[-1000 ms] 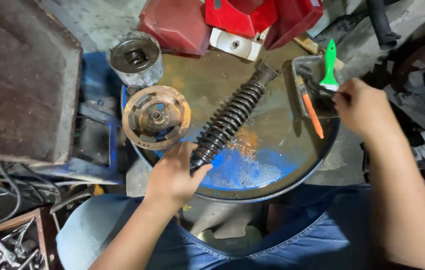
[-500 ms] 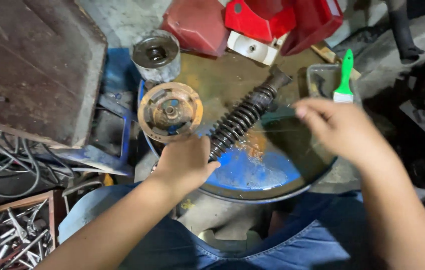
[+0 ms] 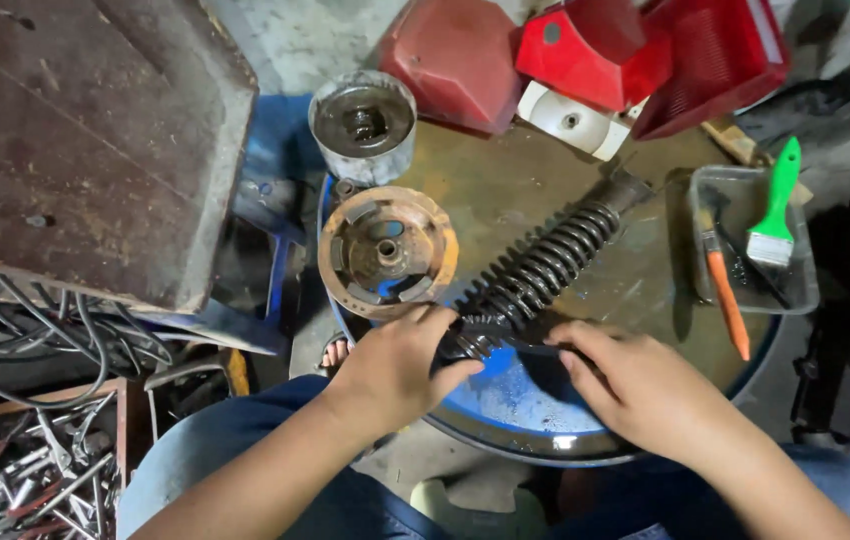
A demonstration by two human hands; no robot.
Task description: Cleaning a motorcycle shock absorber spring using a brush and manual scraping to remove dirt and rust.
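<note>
arms: bare, no sleeves | left hand (image 3: 395, 365), right hand (image 3: 635, 385): ungloved | legs: blue jeans (faded)

The shock absorber (image 3: 535, 275) was a long black part with a thick coil spring around it. It lay diagonally on the round drum top (image 3: 545, 180), its upper end toward the red covers, its lower end held between both hands.

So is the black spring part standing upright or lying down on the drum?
Lying down. The black spring part rests slantwise across the drum top, its near end under the left hand and right hand.
</note>
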